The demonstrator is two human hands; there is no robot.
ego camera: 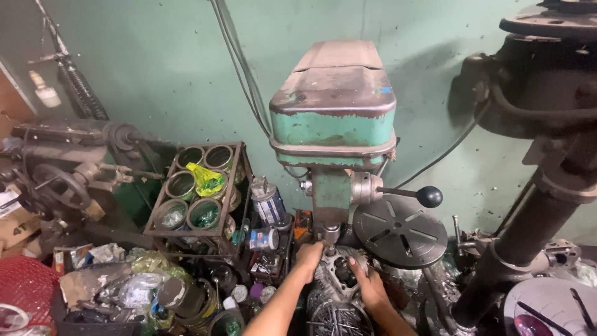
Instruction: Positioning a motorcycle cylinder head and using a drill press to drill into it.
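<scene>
left hand (pixel 309 255) gripping near edge of metal casting (pixel 339 274) | right hand (pixel 368 286) clamped on its right side | casting sits between both, directly under drill press (pixel 333 124) chuck (pixel 329 235)

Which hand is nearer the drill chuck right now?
Left. The left hand is raised right beside the drill chuck, just below and left of it, seemingly touching. The right hand sits lower and to the right, resting on the metal casting under the chuck.

Rust-streaked green drill press (pixel 334 118), black-knobbed lever (pixel 429 196), grey metal casting (pixel 341 274), yellow-green bag (pixel 207 180), pale green wall (pixel 155 62)
</scene>
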